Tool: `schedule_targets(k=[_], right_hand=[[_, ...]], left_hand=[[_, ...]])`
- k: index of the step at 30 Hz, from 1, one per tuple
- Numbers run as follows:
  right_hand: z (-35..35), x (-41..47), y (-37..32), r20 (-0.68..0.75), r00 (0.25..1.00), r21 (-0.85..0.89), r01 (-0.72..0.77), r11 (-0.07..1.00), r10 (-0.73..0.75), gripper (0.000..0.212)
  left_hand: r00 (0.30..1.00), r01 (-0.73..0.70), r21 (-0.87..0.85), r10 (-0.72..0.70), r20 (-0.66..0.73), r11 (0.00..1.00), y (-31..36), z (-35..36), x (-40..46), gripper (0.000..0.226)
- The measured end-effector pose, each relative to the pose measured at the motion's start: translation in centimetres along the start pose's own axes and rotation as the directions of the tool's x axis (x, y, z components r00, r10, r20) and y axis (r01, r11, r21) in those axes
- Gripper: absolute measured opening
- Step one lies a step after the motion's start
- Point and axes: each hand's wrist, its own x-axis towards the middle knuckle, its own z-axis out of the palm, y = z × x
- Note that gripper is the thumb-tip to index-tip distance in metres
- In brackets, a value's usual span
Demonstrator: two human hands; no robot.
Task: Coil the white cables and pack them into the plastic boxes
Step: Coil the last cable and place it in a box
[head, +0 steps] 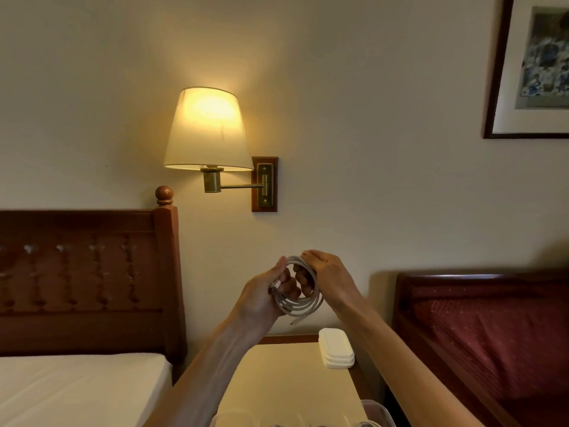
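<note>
Head view shows us facing a cream wall between two beds, so we take the room from big to small. On our left stands a carved wooden headboard [83, 278] over a white mattress [77, 386]; on our right, a second bed with a dark red cover [492, 334]. A lit wall lamp [207, 131] hangs above, and a framed picture [535, 66] sits at the top right corner. Below our arms is a pale-topped nightstand [286, 380] carrying a stack of white lids [336, 349], and along the bottom edge we make out what is probably the rim of a clear plastic box [377, 411], though it is cut off and blurred.

We hold the white cable coil [300, 291] up in the air, well above the nightstand. Our left hand [271, 291] is curled round the left side of the loops, pinching one connector end against them. Our right hand [326, 274] cups the top right of the coil, fingers hooked through the ring.

We judge the cable light, soft and springy: the loops will want to spread once released. A loose tail hangs below the coil. The best hold is across all strands at once, where the left hand has them. Nothing blocks the way down to the box.
</note>
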Motion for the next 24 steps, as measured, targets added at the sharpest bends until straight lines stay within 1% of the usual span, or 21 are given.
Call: schedule_targets(k=[2,3,5,6,8,9,10,11,13,14,16,18,19,20,21,22,23,24], right_hand=[[-0.5,0.0,0.6,0.011,0.999,-0.047,0.048,0.998,-0.047,0.035],[-0.8,-0.1,1.0,0.017,0.998,-0.06,0.058,0.996,-0.058,0.03],[-1.4,-0.6,2.0,0.01,0.997,-0.128,0.075,0.989,-0.074,0.022],[-1.6,-0.9,2.3,-0.004,0.997,-0.177,0.077,0.981,-0.079,0.019],[-1.8,-1.2,2.4,-0.035,0.997,-0.246,0.052,0.968,-0.063,0.015],[-1.8,-1.3,2.1,-0.043,0.999,-0.222,0.022,0.975,-0.032,0.015],[-1.9,-1.4,1.6,-0.051,0.998,-0.13,-0.031,0.991,0.025,0.016],[-2.1,-1.6,0.9,-0.046,0.994,0.004,-0.1,0.995,0.1,0.018],[-2.5,-1.9,-0.5,0.017,0.976,0.254,-0.215,0.943,0.218,0.021],[-2.5,-2.0,-1.0,0.043,0.968,0.337,-0.245,0.909,0.245,0.021],[-2.3,-1.9,-1.3,0.036,0.967,0.42,-0.243,0.874,0.252,0.02],[-1.6,-1.9,-1.2,-0.022,0.974,0.424,-0.196,0.884,0.226,0.016],[-1.0,-1.9,-0.8,-0.066,0.978,0.391,-0.155,0.907,0.196,0.014],[-0.3,-2.0,-0.3,-0.125,0.982,0.314,-0.096,0.944,0.141,0.012],[0.5,-2.1,0.6,-0.199,0.979,0.185,-0.014,0.983,0.051,0.009],[1.2,-2.2,1.4,-0.275,0.959,0.005,0.078,0.997,-0.073,0.005],[1.9,-2.3,2.2,-0.33,0.918,-0.182,0.168,0.969,-0.221,0.003],[2.3,-2.3,2.9,-0.348,0.864,-0.338,0.247,0.908,-0.364,0.004]], left_hand=[[0.991,-0.072,0.083,0.081,-0.108,0.994,0.1,0.1,0.2,0.034],[0.981,-0.118,0.113,0.133,-0.138,0.987,0.4,0.1,0.3,0.035],[0.964,-0.182,0.121,0.201,-0.175,0.976,0.9,-0.2,0.4,0.039],[0.955,-0.203,0.153,0.23,-0.187,0.967,1.1,-0.3,0.5,0.041],[0.937,-0.228,0.271,0.287,-0.2,0.935,1.0,-0.3,0.5,0.043],[0.928,-0.239,0.326,0.314,-0.201,0.915,0.6,-0.3,0.6,0.044],[0.918,-0.248,0.379,0.342,-0.203,0.891,0.1,-0.4,0.6,0.045],[0.906,-0.257,0.43,0.37,-0.203,0.866,-0.4,-0.5,0.7,0.046],[0.886,-0.284,0.495,0.422,-0.192,0.821,-1.3,-0.9,0.9,0.04],[0.877,-0.298,0.517,0.444,-0.183,0.802,-1.6,-1.1,1.0,0.037],[0.866,-0.308,0.555,0.469,-0.173,0.773,-1.8,-1.2,1.0,0.036],[0.87,-0.302,0.545,0.46,-0.178,0.782,-1.9,-1.1,1.0,0.04],[0.88,-0.292,0.512,0.437,-0.188,0.808,-1.9,-1.1,1.0,0.044],[0.893,-0.267,0.468,0.398,-0.208,0.842,-1.7,-1.0,0.9,0.047],[0.91,-0.226,0.403,0.34,-0.238,0.887,-1.5,-1.1,0.9,0.048],[0.932,-0.178,0.296,0.258,-0.257,0.939,-1.2,-1.1,0.8,0.046],[0.956,-0.131,0.145,0.164,-0.243,0.981,-1.1,-1.0,0.7,0.044],[0.977,-0.089,-0.012,0.085,-0.197,0.996,-1.0,-0.9,0.5,0.043]])
